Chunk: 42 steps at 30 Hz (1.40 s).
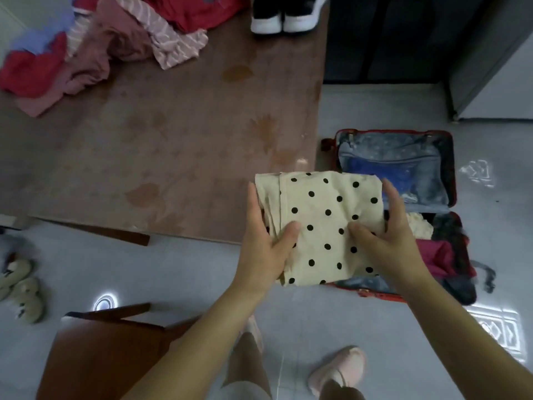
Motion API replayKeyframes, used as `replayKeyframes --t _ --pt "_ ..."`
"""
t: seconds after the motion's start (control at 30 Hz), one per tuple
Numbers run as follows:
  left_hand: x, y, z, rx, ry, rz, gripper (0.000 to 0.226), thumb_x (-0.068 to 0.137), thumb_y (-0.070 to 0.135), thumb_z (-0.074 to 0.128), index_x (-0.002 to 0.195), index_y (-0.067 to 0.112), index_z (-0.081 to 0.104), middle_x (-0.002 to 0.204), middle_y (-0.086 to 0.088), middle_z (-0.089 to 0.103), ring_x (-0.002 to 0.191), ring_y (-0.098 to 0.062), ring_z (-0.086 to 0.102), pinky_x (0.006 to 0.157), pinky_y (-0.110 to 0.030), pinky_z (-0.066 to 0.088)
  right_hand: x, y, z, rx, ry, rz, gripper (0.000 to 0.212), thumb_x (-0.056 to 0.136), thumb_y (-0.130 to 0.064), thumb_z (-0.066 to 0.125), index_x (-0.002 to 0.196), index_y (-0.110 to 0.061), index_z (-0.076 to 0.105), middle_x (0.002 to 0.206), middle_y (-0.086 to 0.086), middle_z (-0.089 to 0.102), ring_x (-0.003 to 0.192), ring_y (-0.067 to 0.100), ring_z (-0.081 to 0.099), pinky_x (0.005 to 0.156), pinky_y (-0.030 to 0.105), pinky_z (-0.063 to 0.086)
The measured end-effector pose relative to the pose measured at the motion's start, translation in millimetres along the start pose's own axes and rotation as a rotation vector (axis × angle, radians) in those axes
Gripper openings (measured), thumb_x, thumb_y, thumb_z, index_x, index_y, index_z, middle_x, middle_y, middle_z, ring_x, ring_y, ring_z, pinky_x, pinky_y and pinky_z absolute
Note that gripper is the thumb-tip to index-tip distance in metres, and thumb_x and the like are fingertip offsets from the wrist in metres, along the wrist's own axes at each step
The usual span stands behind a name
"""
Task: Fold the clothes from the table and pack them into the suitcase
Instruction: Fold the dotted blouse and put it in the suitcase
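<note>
I hold a folded cream garment with black polka dots in the air between the table's corner and the open red suitcase on the floor. My left hand grips its left edge, thumb on top. My right hand grips its right edge, thumb on top, fingers along the side. The suitcase's near half holds a cream item, a magenta one and dark clothes; its lid half shows a blue lining. A heap of unfolded red, pink and striped clothes lies at the table's far left.
The brown table fills the upper left, with black-and-white sneakers at its far edge. A wooden chair stands at lower left. Slippers lie on the grey floor at the left. A cabinet stands at the upper right.
</note>
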State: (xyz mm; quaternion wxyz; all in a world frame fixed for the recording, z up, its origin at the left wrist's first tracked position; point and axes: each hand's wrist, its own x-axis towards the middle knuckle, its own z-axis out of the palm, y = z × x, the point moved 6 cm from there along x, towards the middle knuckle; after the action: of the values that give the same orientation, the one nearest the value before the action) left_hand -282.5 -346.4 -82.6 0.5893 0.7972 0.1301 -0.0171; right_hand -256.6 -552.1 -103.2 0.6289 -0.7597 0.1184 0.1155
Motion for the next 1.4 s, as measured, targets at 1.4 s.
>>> replayKeyframes --t 1.4 --pt "85.8 -447.1 364.7 0.355 -0.480 -0.692 0.074 0.083 0.001 0.051 0.129 0.054 0.028 0.130 0.005 0.045 0.109 -0.019 0.058 0.084 -0.038 0.056 178.8 558.6 -91.7 -0.238 -0.288 0.494 0.047 0.087 0.004 0.046 0.095 -0.042 0.055 0.105 -0.006 0.060 0.096 0.012 0.056 0.074 0.008 0.042"
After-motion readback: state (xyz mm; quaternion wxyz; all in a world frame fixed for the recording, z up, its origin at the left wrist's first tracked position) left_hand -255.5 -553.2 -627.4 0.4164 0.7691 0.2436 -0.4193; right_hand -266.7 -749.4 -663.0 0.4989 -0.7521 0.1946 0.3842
